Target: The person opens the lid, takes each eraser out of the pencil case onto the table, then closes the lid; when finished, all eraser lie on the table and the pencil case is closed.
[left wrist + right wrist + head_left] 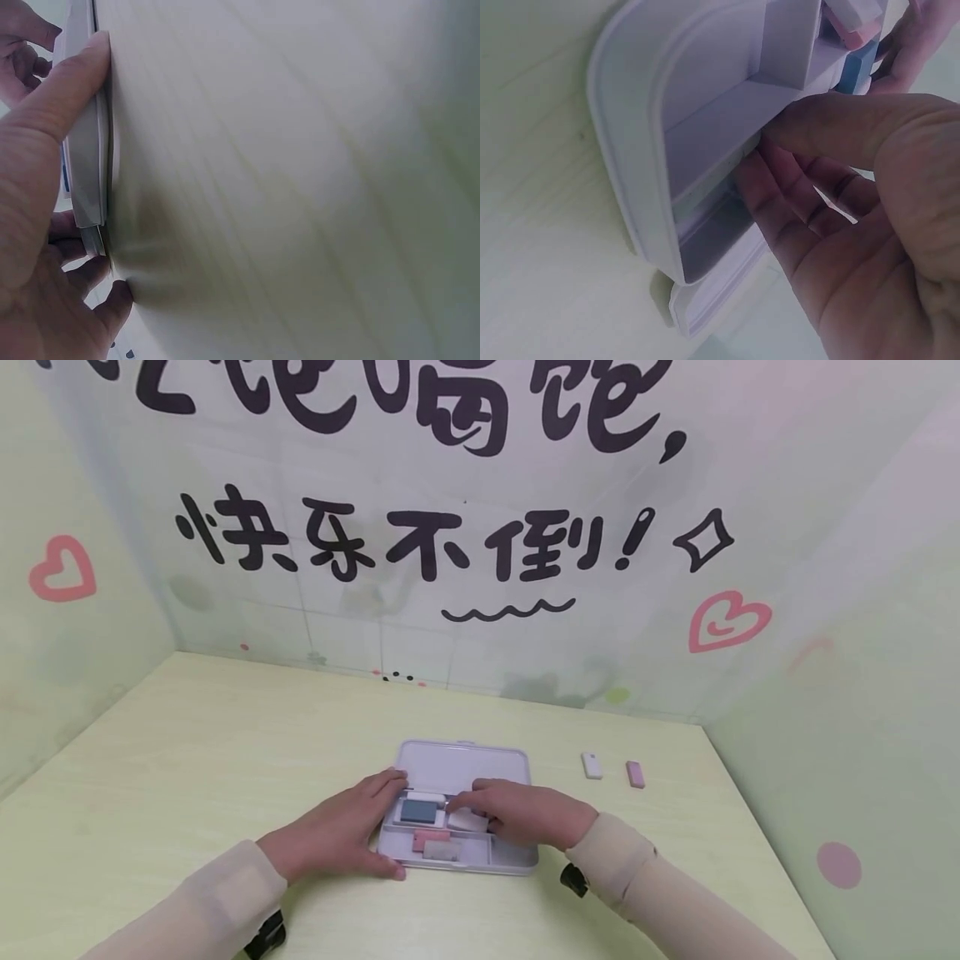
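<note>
A white plastic case [384, 847] lies open on the table, its lid [465, 764] folded back toward the wall. My left hand [337, 827] holds the case by its left side, thumb along the front edge and fingers at the side. Inside the back compartment, my right hand [525, 812] pinches a white eraser [468, 820], mostly covered by the fingers in the right wrist view. Left of it sits a blue-and-white eraser [418, 811], with another white eraser [426, 797] behind. A pink eraser [429, 837] and a greyish-white eraser [442, 850] lie in the front compartment.
To the right of the case, a white eraser [592, 766] and a pink eraser [635, 774] lie on the wooden table [225, 735]. Printed wall panels [420, 635] border the table at the back and both sides.
</note>
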A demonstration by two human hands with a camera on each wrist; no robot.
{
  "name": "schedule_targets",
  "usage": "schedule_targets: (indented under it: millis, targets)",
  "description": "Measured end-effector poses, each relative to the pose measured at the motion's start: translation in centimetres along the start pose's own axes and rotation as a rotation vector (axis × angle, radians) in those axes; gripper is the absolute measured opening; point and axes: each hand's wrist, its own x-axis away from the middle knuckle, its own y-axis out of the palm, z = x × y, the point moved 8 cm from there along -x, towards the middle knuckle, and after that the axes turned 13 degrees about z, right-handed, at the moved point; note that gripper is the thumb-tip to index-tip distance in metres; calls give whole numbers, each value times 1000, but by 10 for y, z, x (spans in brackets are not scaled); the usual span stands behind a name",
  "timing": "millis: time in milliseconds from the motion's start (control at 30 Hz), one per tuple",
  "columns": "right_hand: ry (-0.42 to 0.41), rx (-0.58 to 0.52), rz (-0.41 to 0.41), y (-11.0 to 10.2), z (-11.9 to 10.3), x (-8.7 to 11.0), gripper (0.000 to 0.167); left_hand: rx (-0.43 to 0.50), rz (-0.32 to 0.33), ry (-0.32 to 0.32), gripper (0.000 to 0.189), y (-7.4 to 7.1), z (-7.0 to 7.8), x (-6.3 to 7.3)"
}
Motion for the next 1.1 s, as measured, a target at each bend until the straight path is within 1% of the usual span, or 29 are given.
schedule_targets:
  millis: [133, 300, 467, 600, 700, 967, 1033, 1100]
  targets:
    - [-1, -1, 8, -1, 2, 2, 46, 1, 5, 8, 118, 0, 0, 0]
    - [-19, 0, 44, -4, 4, 5, 44, -7, 13, 18, 117, -1, 1, 0]
    - [-45, 47, 78, -5, 5, 6, 40, -9, 21, 16, 116, -2, 0, 0]
    - [-39, 57, 83, -5, 7, 5, 38, -7, 21, 13, 117, -1, -1, 1]
    - [-34, 35, 80, -4, 8, 5, 38, -5, 19, 12, 117, -1, -1, 1]
    - [-24, 24, 94, -6, 10, 6, 40, 2, 22, 12, 118, -1, 0, 1]
    - [-17, -12, 98, -7, 10, 6, 42, 2, 23, 12, 117, -1, 1, 1]
    - [1, -83, 102, -9, 12, 7, 44, -1, 23, 14, 117, -2, 1, 1]
